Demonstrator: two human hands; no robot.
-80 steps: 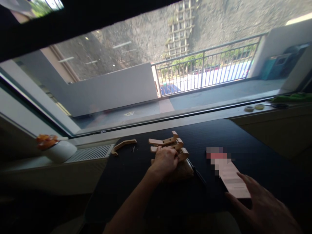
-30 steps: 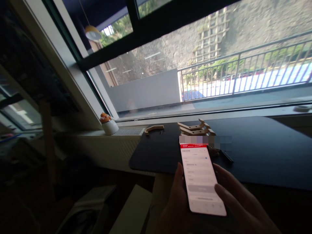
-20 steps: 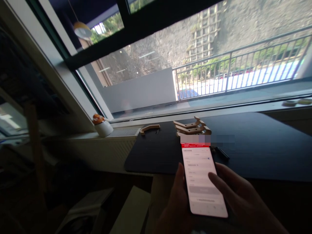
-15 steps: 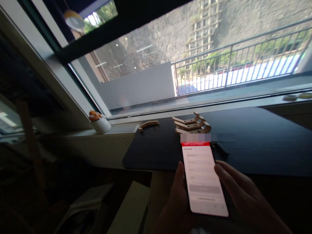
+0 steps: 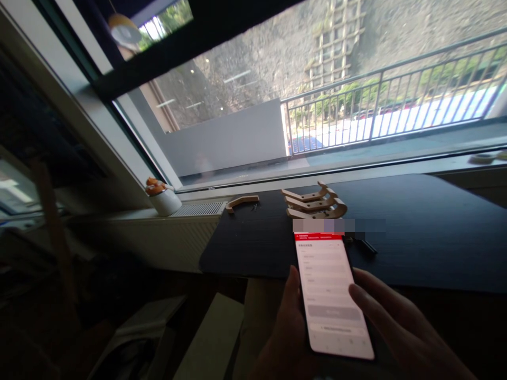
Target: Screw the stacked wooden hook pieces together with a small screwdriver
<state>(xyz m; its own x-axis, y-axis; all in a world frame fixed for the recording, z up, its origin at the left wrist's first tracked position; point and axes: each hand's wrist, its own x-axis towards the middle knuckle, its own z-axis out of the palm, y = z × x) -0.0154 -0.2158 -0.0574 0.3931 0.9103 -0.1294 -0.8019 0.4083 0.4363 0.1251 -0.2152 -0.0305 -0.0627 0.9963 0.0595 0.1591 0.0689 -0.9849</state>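
A smartphone [image 5: 331, 295] with a lit, pale screen and a red band near its top is held upright before me, over the near edge of the dark table. My left hand [image 5: 285, 324] grips its left side, the thumb along the edge. At the phone's right side is my right hand [image 5: 390, 316], its thumb at the screen's edge and its fingers partly behind. Beyond the phone, several curved wooden hooks [image 5: 316, 203] lie side by side. A dark slim object [image 5: 367, 245] lies just right of the phone's top.
The dark table [image 5: 420, 227] stands against the window. Another curved wooden piece [image 5: 242, 200] and a few small screws [image 5: 254, 207] lie at its left. A white pot [image 5: 165, 202] with orange-brown contents sits on the sill beside the radiator [image 5: 186, 237].
The text on the phone screen has shifted upward. My right thumb has moved slightly down along the phone's edge. Both hands still hold the phone.
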